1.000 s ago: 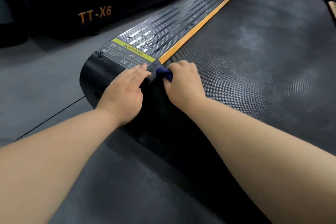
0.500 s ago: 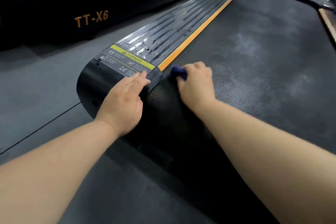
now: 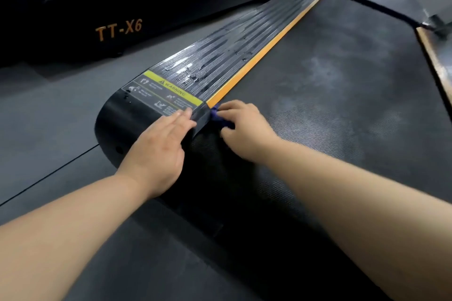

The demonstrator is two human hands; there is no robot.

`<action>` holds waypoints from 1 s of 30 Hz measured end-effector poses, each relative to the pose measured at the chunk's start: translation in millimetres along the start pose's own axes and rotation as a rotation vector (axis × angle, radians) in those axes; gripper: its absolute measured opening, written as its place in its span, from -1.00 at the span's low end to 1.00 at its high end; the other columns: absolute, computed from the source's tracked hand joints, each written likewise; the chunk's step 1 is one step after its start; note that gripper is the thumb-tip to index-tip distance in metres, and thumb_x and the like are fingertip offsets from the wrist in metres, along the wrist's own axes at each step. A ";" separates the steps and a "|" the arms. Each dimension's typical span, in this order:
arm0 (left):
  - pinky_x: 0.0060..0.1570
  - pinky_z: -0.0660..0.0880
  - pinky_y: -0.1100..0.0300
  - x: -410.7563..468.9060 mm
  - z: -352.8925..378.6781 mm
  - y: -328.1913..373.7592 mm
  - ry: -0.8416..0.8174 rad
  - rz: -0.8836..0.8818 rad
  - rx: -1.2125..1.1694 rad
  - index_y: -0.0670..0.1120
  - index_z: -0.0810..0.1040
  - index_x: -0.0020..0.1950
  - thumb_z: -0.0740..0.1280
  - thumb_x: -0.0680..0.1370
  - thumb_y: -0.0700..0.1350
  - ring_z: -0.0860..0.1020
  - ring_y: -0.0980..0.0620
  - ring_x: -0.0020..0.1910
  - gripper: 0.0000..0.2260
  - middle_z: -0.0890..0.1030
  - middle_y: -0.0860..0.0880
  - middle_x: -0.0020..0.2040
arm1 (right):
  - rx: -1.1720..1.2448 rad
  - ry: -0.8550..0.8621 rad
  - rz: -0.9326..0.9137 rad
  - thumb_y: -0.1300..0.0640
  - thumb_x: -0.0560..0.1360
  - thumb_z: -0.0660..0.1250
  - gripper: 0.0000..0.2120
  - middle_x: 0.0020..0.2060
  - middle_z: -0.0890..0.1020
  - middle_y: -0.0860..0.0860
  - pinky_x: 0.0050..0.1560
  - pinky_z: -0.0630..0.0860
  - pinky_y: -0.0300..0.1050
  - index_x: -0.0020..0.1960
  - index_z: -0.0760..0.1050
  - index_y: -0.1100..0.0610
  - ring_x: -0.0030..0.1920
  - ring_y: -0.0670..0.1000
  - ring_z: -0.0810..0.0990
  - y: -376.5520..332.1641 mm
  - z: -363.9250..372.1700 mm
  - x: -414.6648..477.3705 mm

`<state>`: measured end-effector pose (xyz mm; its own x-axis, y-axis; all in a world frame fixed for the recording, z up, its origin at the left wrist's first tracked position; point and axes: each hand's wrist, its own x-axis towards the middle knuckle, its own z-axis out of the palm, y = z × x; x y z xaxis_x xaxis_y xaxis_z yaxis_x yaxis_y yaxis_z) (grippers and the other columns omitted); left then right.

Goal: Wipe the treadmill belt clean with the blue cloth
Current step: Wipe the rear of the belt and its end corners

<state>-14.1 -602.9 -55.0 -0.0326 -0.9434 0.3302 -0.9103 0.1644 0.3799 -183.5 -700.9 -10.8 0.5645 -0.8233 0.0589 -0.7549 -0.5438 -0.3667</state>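
Right hand (image 3: 244, 129): fingers curled down over the blue cloth, pressing it onto the belt; the forearm enters from 5 o'clock.
Blue cloth (image 3: 221, 121): bunched small and mostly hidden under the right hand, with a fold showing at that hand's 10 o'clock. It lies on the belt's left edge, touching the rear corner of the side rail, just below the near end of the orange strip.
Left hand (image 3: 159, 149): flat, palm down, fingers straight and together, gripping nothing. It rests on the rail's rear corner at 9 o'clock of the right hand, fingertips reaching the warning label.
Treadmill belt (image 3: 342, 105): dark textured surface, with pale smudged patches toward 1 o'clock of the right hand.
Side rail (image 3: 244, 39): black, ribbed, running from the left hand toward 1 o'clock, with water droplets (image 3: 188, 76) on it.
Orange strip (image 3: 269, 46): narrow band between rail and belt.
Warning label (image 3: 163, 95): yellow and grey, at 12 o'clock of the left hand.
End cap (image 3: 115, 120): rounded, black, at 10 o'clock of the left hand.
Second treadmill (image 3: 117, 29): black, lettered TT-X6, at 11 o'clock, well apart.
Floor (image 3: 49, 105): grey, between the two machines.
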 end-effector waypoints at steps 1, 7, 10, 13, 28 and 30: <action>0.42 0.06 0.24 1.1 0.5 0.4 0.002 0.006 0.024 -0.19 0.45 0.33 0.07 0.43 -0.24 0.33 -0.12 0.41 -0.52 0.39 -0.14 0.42 | -0.026 -0.005 -0.051 0.17 0.50 0.24 -0.61 0.35 0.43 -0.08 0.32 0.29 -0.09 0.32 0.49 0.01 0.28 0.11 0.34 2.7 1.7 -3.8; 0.42 0.18 0.06 3.6 7.2 0.9 -0.029 0.031 0.188 -0.21 0.41 0.38 -0.03 0.43 -0.15 0.33 -0.13 0.42 -0.46 0.38 -0.16 0.43 | -0.156 0.144 0.185 0.10 0.54 0.19 -0.62 0.37 0.38 -0.06 0.31 0.35 0.03 0.32 0.45 -0.13 0.33 0.19 0.31 49.2 -6.8 46.1; 0.41 0.20 0.04 2.9 7.3 -0.5 -0.025 0.041 0.221 -0.21 0.40 0.38 -0.02 0.45 -0.15 0.33 -0.12 0.42 -0.47 0.38 -0.15 0.43 | -0.178 0.111 0.394 0.09 0.55 0.10 -0.61 0.40 0.31 -0.09 0.24 0.28 0.06 0.36 0.38 -0.12 0.32 0.16 0.25 48.7 -2.5 63.0; 0.40 0.21 0.03 2.4 7.3 -1.3 -0.050 0.051 0.246 -0.22 0.40 0.37 -0.02 0.45 -0.15 0.35 -0.15 0.40 -0.47 0.39 -0.17 0.42 | -0.203 0.084 0.395 0.07 0.54 0.11 -0.62 0.36 0.35 -0.07 0.19 0.27 0.07 0.34 0.39 -0.07 0.31 0.16 0.24 33.6 -2.1 62.2; 0.43 0.06 0.07 3.9 9.3 8.6 -0.033 -0.018 0.231 -0.20 0.39 0.38 -0.03 0.42 -0.12 0.28 -0.12 0.44 -0.44 0.34 -0.14 0.46 | -0.136 0.090 0.283 0.10 0.54 0.13 -0.61 0.38 0.36 -0.11 0.21 0.30 0.06 0.35 0.39 -0.07 0.31 0.14 0.26 42.9 -7.6 37.2; 0.45 0.05 0.09 3.9 7.5 8.6 -0.041 -0.008 0.212 -0.18 0.36 0.40 -0.06 0.42 -0.10 0.24 -0.09 0.47 -0.42 0.31 -0.12 0.48 | -0.121 0.090 0.325 0.11 0.53 0.12 -0.61 0.36 0.36 -0.11 0.18 0.28 0.03 0.35 0.38 -0.05 0.30 0.13 0.26 32.7 -2.1 31.5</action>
<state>-25.1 -607.4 -56.9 -0.0377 -0.9560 0.2910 -0.9768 0.0967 0.1912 -191.1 -745.0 -19.0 0.2605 -0.9646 0.0412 -0.9272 -0.2619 -0.2677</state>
